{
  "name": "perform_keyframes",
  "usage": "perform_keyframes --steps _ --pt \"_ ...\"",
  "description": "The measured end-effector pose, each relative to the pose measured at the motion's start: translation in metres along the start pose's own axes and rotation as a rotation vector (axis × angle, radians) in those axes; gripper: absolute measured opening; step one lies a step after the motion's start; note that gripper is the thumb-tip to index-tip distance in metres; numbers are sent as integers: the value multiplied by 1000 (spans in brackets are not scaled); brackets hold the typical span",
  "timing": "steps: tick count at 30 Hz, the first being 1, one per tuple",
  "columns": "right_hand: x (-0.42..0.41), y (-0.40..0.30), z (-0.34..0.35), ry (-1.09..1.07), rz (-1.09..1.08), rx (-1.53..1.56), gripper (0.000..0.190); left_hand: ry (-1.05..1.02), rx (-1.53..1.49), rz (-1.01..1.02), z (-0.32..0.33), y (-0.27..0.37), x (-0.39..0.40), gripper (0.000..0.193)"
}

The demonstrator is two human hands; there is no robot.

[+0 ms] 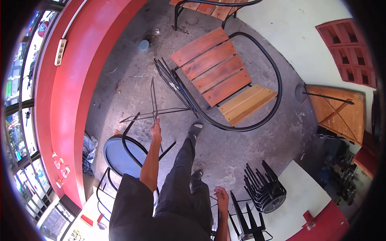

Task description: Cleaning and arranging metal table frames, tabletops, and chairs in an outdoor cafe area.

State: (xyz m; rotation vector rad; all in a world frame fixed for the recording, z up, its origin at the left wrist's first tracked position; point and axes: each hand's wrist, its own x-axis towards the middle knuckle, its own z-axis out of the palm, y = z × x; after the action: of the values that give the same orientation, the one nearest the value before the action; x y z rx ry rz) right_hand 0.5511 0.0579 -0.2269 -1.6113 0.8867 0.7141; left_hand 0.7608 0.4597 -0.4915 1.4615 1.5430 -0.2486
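Observation:
My left hand (pixel 156 130) is closed around a thin dark metal rod frame (pixel 164 113), whose rods cross and spread just above the concrete floor. Beyond it, more thin metal rods (pixel 169 78) lean against the side of a slatted wooden chair (pixel 212 72) with a looped black tubular frame. Left of my forearm is a round grey-blue stool (pixel 122 155) with black tubular legs, partly hidden by my arm and shirt. My right hand (pixel 222 197) hangs low by my side, fingers loosely bent and holding nothing, near upturned black stools (pixel 248 223).
A second slatted seat (pixel 208 8) stands at the far end. Stacked black stools (pixel 270 195) rest on a white tabletop (pixel 297 183) at right. A wooden tabletop (pixel 340 111) leans on the wall. A red ledge (pixel 83 69) with a power strip (pixel 60 52) runs along the left.

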Motion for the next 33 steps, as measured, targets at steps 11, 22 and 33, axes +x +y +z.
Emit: perform_keyframes --steps 11,22,33 --pt "-61 91 -17 58 -179 137 24 -76 -280 -25 -93 -6 -71 62" --pt "-184 211 -59 308 -398 99 26 -263 -752 253 -184 5 -310 60" --pt "-292 102 -99 508 -880 259 74 -963 -241 787 -300 -74 -639 53"
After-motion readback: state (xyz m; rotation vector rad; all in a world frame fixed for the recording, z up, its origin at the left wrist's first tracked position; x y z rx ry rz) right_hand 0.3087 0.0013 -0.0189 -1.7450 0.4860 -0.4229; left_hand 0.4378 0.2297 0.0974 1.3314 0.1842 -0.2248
